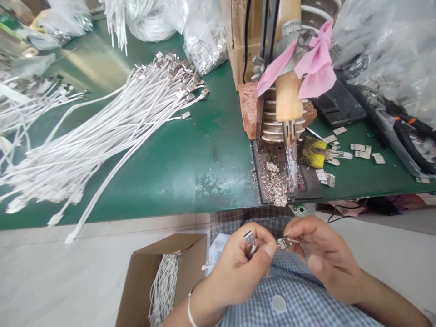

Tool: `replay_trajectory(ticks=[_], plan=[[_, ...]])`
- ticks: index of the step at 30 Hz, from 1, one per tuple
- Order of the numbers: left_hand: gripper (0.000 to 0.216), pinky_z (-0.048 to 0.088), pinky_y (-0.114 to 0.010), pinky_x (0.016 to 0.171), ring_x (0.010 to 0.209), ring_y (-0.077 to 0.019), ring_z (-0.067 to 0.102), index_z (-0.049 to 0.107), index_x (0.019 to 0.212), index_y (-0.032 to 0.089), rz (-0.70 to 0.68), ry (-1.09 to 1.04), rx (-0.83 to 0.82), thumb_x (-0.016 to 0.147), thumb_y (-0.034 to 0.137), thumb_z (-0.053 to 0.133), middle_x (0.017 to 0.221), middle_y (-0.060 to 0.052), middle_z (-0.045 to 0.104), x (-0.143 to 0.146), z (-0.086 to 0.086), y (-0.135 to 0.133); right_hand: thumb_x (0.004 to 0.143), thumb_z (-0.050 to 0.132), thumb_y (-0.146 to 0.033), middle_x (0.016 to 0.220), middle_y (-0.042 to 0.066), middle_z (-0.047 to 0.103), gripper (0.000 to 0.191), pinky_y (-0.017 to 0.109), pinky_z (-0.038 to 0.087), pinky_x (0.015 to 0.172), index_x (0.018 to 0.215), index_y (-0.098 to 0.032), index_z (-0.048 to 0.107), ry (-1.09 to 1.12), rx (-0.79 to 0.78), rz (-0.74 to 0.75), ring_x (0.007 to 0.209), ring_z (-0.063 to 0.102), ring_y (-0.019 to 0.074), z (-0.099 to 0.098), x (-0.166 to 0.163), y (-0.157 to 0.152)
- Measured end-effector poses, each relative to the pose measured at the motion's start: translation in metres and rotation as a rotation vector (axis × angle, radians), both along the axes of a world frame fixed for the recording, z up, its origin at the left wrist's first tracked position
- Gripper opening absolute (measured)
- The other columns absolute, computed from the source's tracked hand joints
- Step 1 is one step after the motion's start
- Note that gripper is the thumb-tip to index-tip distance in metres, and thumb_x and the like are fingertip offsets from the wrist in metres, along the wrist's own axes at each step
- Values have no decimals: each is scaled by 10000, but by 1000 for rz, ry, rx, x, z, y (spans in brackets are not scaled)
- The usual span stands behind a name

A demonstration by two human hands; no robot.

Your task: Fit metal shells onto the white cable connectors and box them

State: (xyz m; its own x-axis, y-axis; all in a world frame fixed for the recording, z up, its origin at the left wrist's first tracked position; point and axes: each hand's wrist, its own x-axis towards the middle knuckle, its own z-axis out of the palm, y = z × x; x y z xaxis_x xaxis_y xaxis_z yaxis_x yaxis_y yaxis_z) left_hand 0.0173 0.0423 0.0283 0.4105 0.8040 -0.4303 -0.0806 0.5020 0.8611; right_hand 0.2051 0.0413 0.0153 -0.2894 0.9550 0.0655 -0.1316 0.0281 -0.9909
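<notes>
My left hand [243, 265] is closed, its thumb and index finger pinching a small metal USB plug [283, 243] in front of my body. A second USB plug [250, 237], on a white cable, sticks up out of the same hand. My right hand [329, 259] has its fingers curled at the far end of the pinched plug, index fingertip against it. The right thumb sits lower and a little apart. A thin light sliver shows between the right fingers; I cannot tell what it is.
A soldering iron [289, 100] with a pink cloth tie points down over solder crumbs [279, 193]. White USB cables [102, 131] lie across the green table [225, 168]. A yellow sponge [315, 152], metal shells [363, 151] and pliers [413, 131] are right. A cardboard box [136, 277] holds more cables.
</notes>
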Motion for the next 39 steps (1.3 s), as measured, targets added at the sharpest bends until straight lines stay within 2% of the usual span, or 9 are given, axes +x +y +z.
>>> replay_trajectory(ticks=[5, 9, 12, 14, 16, 18, 21, 39], plan=[[243, 310, -187, 469, 473, -73, 387, 537, 817, 170, 23, -16, 82, 938, 379, 559, 545, 56, 475, 3, 7, 15, 967, 456, -187, 782, 25, 594, 160, 267, 481, 565, 973, -245, 605, -265, 274, -168, 676, 566, 146, 8, 9, 11], [190, 318, -182, 473, 479, -73, 401, 539, 830, 173, 39, 6, 146, 945, 323, 553, 544, 59, 484, 8, 10, 27, 910, 506, -116, 714, 8, 583, 195, 272, 467, 533, 1046, -222, 598, -435, 498, -164, 607, 546, 135, 16, 11, 17], [175, 317, -175, 480, 488, -69, 386, 530, 832, 175, 46, 15, 187, 955, 299, 535, 551, 66, 472, 11, 10, 33, 883, 521, -128, 585, -50, 500, 105, 236, 392, 456, 929, -211, 566, -523, 491, -200, 481, 462, 96, 20, 7, 21], [178, 323, -175, 484, 492, -69, 387, 529, 830, 175, 59, 14, 205, 959, 299, 527, 556, 67, 466, 14, 11, 37, 867, 538, -121, 581, -58, 482, 88, 222, 375, 441, 867, -208, 554, -540, 462, -231, 468, 445, 85, 20, 6, 25], [188, 327, -176, 484, 491, -70, 393, 530, 828, 175, 75, 15, 208, 958, 310, 527, 555, 66, 465, 16, 12, 39, 848, 558, -95, 675, -21, 552, 110, 233, 446, 508, 853, -203, 576, -560, 487, -275, 577, 540, 108, 19, 6, 28], [196, 329, -176, 481, 486, -70, 395, 529, 821, 173, 81, 17, 204, 953, 317, 535, 551, 64, 469, 18, 15, 40, 830, 572, -69, 771, 19, 621, 144, 284, 527, 650, 868, -205, 600, -575, 534, -311, 799, 638, 174, 19, 9, 31], [189, 325, -177, 477, 483, -70, 400, 529, 824, 170, 74, 18, 207, 946, 314, 541, 547, 62, 478, 20, 18, 43, 827, 561, -40, 752, 19, 657, 197, 335, 554, 783, 899, -219, 601, -564, 554, -283, 1013, 656, 229, 19, 13, 32], [159, 310, -194, 474, 484, -74, 397, 534, 850, 175, 86, -7, 228, 947, 300, 536, 544, 69, 474, 25, 24, 50, 816, 574, -13, 803, 30, 660, 228, 314, 533, 804, 928, -211, 595, -505, 558, -236, 1024, 629, 209, 22, 14, 38]])
